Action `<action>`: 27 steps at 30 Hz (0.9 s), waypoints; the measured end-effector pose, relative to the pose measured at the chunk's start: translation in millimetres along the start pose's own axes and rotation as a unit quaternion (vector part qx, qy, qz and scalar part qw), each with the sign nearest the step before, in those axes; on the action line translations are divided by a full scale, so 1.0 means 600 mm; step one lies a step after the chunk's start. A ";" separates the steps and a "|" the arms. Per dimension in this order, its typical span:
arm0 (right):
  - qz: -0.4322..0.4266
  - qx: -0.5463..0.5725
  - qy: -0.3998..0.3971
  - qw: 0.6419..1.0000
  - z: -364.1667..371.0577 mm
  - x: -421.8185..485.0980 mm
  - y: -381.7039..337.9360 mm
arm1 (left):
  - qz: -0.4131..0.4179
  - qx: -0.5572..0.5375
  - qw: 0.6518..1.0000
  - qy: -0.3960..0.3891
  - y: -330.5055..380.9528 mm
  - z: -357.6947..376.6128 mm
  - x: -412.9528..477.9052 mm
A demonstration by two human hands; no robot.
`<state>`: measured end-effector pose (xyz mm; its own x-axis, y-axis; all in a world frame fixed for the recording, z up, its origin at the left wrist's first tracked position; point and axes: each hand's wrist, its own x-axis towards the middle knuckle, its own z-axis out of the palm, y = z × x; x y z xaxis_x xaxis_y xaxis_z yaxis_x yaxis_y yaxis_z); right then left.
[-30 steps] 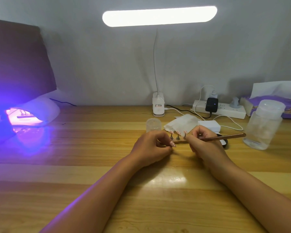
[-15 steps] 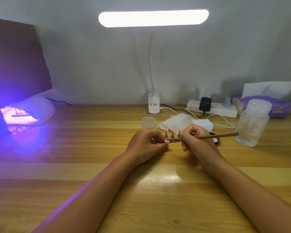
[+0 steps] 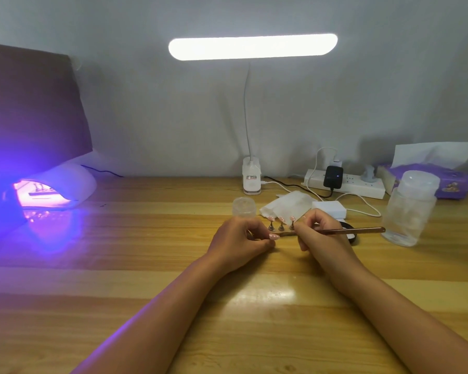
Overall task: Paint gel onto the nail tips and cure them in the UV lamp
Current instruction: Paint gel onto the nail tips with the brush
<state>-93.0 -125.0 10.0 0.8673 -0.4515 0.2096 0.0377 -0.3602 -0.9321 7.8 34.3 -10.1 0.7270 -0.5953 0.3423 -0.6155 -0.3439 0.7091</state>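
My left hand (image 3: 239,242) pinches a pink nail tip (image 3: 274,236) on its stand at the fingertips. My right hand (image 3: 320,234) grips a thin copper-coloured brush (image 3: 362,230), whose tip points left at that nail tip. Three more pink nail tips on small metal stands (image 3: 281,224) stand in a row just behind my hands. The white UV lamp (image 3: 65,184) glows purple at the far left, with a holder of nail tips inside its opening. A small clear gel jar (image 3: 244,207) sits behind my left hand.
A white desk lamp (image 3: 251,179) stands clipped at the back centre. White wipes (image 3: 287,205), a white block (image 3: 330,207), a power strip (image 3: 346,183) with cables, a clear plastic bottle (image 3: 409,211) and a purple tissue box (image 3: 438,179) fill the right side. A dark board (image 3: 33,103) leans at the left.
The hands have kept the same grip on the nail tip and the brush, with only small brush movement. The view has tilted up slightly.
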 end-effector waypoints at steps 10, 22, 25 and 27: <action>-0.006 -0.031 -0.024 0.999 0.004 -0.001 0.003 | 0.013 0.005 1.000 0.000 0.002 0.000 -0.002; -0.009 -0.030 -0.042 0.999 0.004 0.001 -0.002 | 0.011 0.019 1.000 -0.002 0.004 -0.002 -0.005; 0.001 -0.006 -0.016 1.000 0.002 0.003 0.002 | 0.011 0.011 1.000 -0.008 0.003 -0.001 -0.005; -0.004 0.029 -0.034 0.999 0.000 0.004 -0.002 | 0.018 0.015 1.000 -0.008 0.001 -0.002 -0.003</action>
<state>-91.0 -125.7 11.4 0.8982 -0.3926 0.1978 0.0712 -0.3141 -0.9467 6.6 35.9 -9.7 0.6994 -0.6192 0.3569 -0.6499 -0.3432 0.6781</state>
